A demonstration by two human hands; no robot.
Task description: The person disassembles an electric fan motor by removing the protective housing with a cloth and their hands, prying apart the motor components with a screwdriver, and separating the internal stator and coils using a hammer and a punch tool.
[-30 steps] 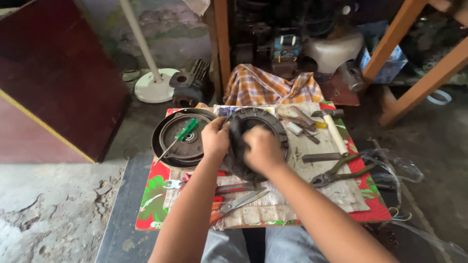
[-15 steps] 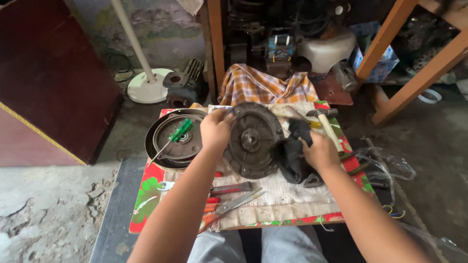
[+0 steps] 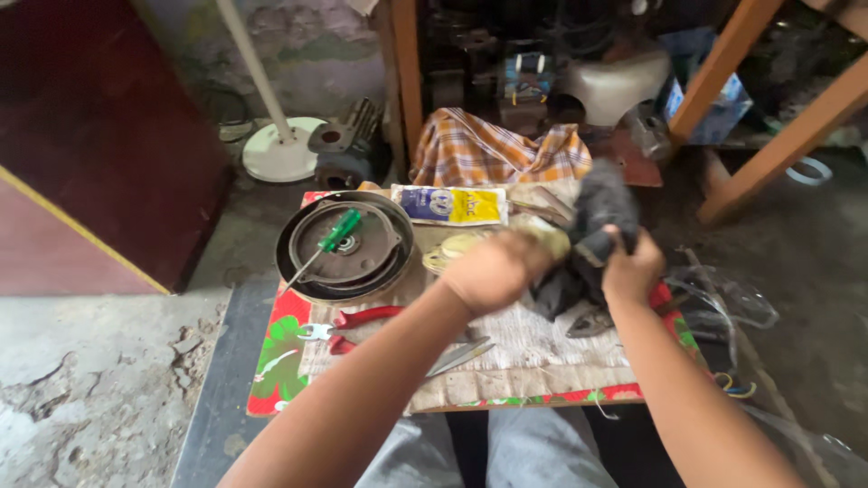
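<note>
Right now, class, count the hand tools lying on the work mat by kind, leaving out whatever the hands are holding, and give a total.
Screwdrivers: 1, green-handled screwdriver in the round metal pan
Pliers: 2, red-handled pliers and dark pliers
Spanners: 1, small spanner
Total: 4

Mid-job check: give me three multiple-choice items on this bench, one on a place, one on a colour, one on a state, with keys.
1. Where does the green-handled screwdriver lie?
A. across the round metal cover
B. on the checked cloth
C. on the floor

2. What colour are the pliers' handles?
A. blue
B. red
C. black

3. What does the right hand hold?
A. nothing
B. a hammer
C. a dark rag

Key: 1 A, it rests across the cover; 2 B, red grips beside the left forearm; 3 C, the fingers are closed on the rag.
</note>
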